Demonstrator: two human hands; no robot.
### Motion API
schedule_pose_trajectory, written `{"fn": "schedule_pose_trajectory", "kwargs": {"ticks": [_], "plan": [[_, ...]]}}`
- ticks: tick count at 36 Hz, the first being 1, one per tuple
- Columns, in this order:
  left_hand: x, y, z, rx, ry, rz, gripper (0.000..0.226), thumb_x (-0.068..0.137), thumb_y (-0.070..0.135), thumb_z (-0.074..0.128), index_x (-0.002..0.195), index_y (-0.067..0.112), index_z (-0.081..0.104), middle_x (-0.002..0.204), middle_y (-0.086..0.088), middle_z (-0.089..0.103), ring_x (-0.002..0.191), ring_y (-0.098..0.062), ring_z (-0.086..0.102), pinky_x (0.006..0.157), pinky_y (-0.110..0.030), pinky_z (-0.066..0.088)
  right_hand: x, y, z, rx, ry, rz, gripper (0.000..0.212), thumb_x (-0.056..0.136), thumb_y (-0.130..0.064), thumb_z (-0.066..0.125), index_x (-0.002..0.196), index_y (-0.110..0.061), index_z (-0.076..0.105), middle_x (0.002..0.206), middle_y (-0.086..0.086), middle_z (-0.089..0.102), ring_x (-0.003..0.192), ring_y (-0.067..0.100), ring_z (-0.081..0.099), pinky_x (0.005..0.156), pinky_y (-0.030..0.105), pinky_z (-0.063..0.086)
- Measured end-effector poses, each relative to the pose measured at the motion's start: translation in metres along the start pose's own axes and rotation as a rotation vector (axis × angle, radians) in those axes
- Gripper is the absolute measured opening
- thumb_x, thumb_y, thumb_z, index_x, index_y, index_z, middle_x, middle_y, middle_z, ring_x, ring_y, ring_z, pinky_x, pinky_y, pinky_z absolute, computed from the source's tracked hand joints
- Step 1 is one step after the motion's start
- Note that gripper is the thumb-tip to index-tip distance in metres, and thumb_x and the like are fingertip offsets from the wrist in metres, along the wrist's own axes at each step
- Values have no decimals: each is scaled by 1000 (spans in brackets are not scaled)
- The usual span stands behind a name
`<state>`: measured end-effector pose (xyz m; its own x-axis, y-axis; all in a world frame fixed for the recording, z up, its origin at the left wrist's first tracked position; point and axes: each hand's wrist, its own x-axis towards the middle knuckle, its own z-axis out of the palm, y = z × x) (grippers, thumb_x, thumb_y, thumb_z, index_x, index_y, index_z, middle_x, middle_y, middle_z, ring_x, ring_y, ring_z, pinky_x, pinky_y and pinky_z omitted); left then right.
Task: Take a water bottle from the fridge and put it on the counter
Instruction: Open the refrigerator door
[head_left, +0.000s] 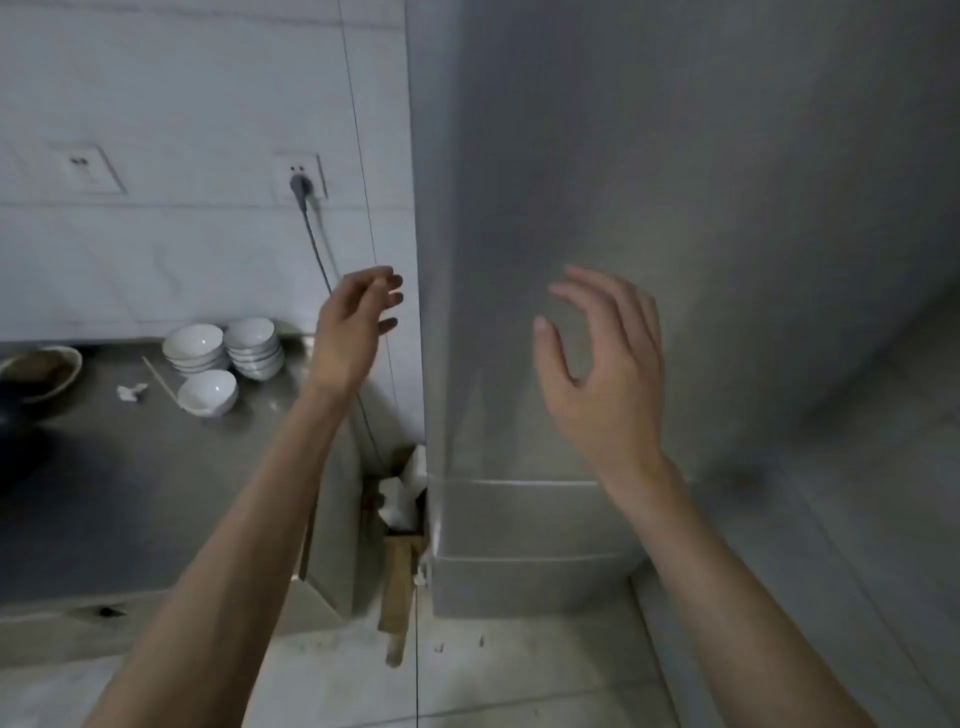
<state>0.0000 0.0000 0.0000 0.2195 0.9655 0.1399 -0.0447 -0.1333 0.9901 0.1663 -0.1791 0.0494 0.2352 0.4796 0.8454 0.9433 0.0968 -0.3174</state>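
Observation:
A tall silver fridge (649, 182) fills the right half of the view, its doors shut. No water bottle shows. My left hand (353, 332) is raised just left of the fridge's left edge, fingers loosely curled and apart, holding nothing. In front of the fridge door, my right hand (602, 374) is lifted with fingers spread and empty. The grey counter (156, 467) lies to the left, below my left forearm.
Two stacks of white bowls (228, 345) and a single bowl (208, 392) stand at the counter's back, beside chopsticks and a dark dish (41, 371). A plugged cord (317, 244) hangs down the tiled wall. Wooden scraps and paper fill the gap between counter and fridge.

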Motion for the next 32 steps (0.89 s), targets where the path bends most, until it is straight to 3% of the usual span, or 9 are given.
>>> {"fn": "schedule_pose_trajectory", "kwargs": {"ticks": [5, 9, 11, 13, 15, 19, 23, 28, 32], "plan": [[36, 38, 14, 51, -176, 72, 38, 105, 26, 61, 140, 10, 59, 137, -5, 70, 127, -21, 68, 106, -42, 58, 66, -25, 40, -276, 15, -186, 38, 97, -36, 60, 127, -14, 66, 150, 14, 51, 142, 35, 42, 116, 45, 37], [52, 39, 19, 158, -218, 164, 37, 104, 11, 59, 141, 10, 58, 127, 4, 73, 109, 5, 71, 93, -15, 57, 84, -45, 76, -465, -3, -44, 91, 82, -68, 58, 156, -20, 35, 165, 21, 22, 153, 45, 18, 120, 61, 20], [55, 37, 22, 193, -242, 183, 37, 104, 9, 60, 140, 11, 56, 121, 6, 71, 94, 15, 69, 82, -7, 56, 84, -52, 94, -494, 23, 30, 101, 78, -72, 60, 159, -21, 28, 165, 24, 19, 153, 48, 15, 118, 68, 17], [55, 36, 25, 198, -254, 183, 31, 104, 13, 62, 135, 18, 57, 113, 13, 70, 89, 18, 68, 75, -4, 54, 85, -54, 109, -514, 67, 75, 100, 79, -69, 62, 159, -21, 26, 164, 24, 21, 152, 50, 16, 117, 71, 15], [54, 37, 26, 197, -249, 191, 29, 104, 16, 63, 132, 24, 56, 115, 18, 70, 95, 19, 68, 79, -5, 55, 86, -54, 119, -506, 88, 114, 101, 81, -66, 61, 160, -20, 19, 164, 24, 18, 152, 50, 15, 117, 72, 13], [49, 39, 24, 225, -253, 235, 40, 104, 7, 62, 143, 4, 54, 134, -5, 68, 119, -11, 67, 103, -20, 52, 88, -60, 132, -455, 135, 174, 102, 83, -51, 59, 160, -20, -1, 165, 23, 3, 153, 47, -4, 118, 73, 7], [47, 38, 21, 278, -263, 257, 43, 103, 3, 62, 144, -4, 51, 139, -17, 64, 121, -21, 62, 108, -35, 50, 91, -70, 134, -422, 130, 236, 99, 79, -28, 64, 161, -17, 10, 165, 24, 4, 152, 52, 6, 116, 74, 13], [54, 38, 16, 398, -322, 310, 50, 104, 13, 64, 149, 4, 44, 138, -11, 65, 118, -19, 64, 84, -5, 44, 94, -80, 130, -445, 102, 255, 102, 76, -24, 66, 161, -17, 9, 164, 25, 6, 151, 53, 11, 115, 74, 16], [55, 41, 19, 361, -373, 265, 59, 105, 20, 62, 157, 12, 35, 147, -6, 59, 130, -20, 62, 100, -28, 52, 82, -84, 114, -441, 164, 213, 106, 76, -31, 71, 159, -14, 9, 163, 27, 8, 151, 54, 10, 116, 74, 15]]}}
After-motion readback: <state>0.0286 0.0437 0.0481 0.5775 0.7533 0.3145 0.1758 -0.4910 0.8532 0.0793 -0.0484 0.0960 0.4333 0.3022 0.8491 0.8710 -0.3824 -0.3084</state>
